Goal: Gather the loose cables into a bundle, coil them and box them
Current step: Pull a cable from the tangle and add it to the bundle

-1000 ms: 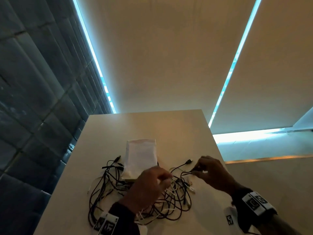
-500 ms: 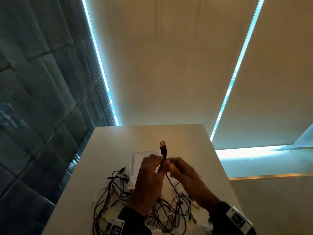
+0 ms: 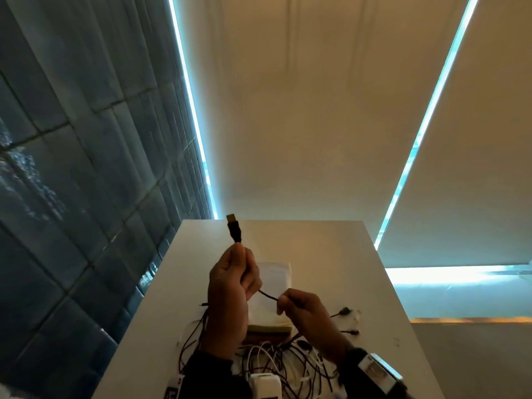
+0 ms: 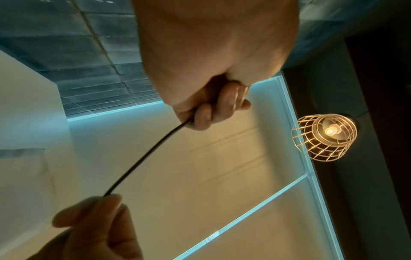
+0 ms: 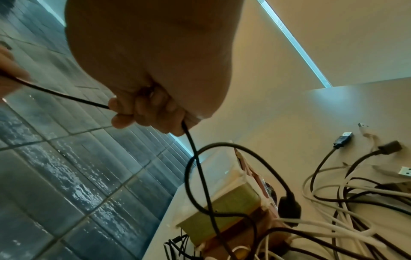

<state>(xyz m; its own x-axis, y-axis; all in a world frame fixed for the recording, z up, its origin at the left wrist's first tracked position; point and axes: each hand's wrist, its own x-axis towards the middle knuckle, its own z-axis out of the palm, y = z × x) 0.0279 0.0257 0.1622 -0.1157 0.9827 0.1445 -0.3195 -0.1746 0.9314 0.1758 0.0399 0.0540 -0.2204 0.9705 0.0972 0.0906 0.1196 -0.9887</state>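
Note:
A black cable (image 3: 267, 295) runs between my two hands above the white table (image 3: 331, 249). My left hand (image 3: 240, 256) grips it just under its USB plug (image 3: 233, 230), which points upward. My right hand (image 3: 283, 300) pinches the same cable a short span lower and to the right. In the left wrist view, the cable (image 4: 144, 158) stretches from my left hand (image 4: 209, 112) down to the right hand's fingertips (image 4: 106, 200). From my right hand (image 5: 142, 114), the cable (image 5: 200, 176) drops into the tangle of black and white cables (image 5: 355, 202). The box (image 3: 276, 276) lies behind my hands.
The tangle (image 3: 288, 364) spreads over the near table, with loose plugs (image 3: 345, 312) to the right. The box (image 5: 224, 204) shows an olive side and a white top, with cables looping over it. A dark tiled wall (image 3: 72, 197) runs along the table's left edge.
My left hand has lifted the plug end higher. My right hand has slid down the cable to the right, so the hands now stand apart with cable stretched between them.

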